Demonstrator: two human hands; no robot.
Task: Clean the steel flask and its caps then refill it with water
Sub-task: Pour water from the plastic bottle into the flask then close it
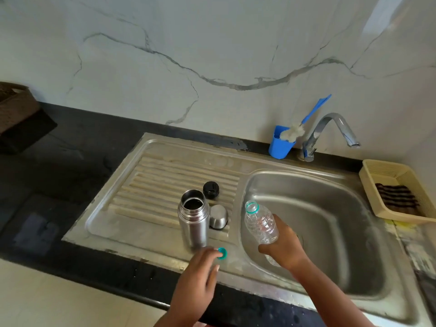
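Pinching a teal bottle cap (pixel 222 253) at the sink's front edge, the left hand (pixel 198 274) sits nearest. Beside it the right hand (pixel 284 249) grips a clear plastic bottle (pixel 259 225) over the basin (pixel 330 232). Farther back on the drainboard (pixel 146 185), the open steel flask (pixel 193 220) stands upright, steel cup cap (pixel 218 217) and black stopper (pixel 211 190) behind.

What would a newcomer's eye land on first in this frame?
Probably the open steel flask upright on the drainboard, its steel cup cap and black stopper behind it. Next, the right hand gripping a clear plastic bottle over the basin while the left hand touches its teal cap.
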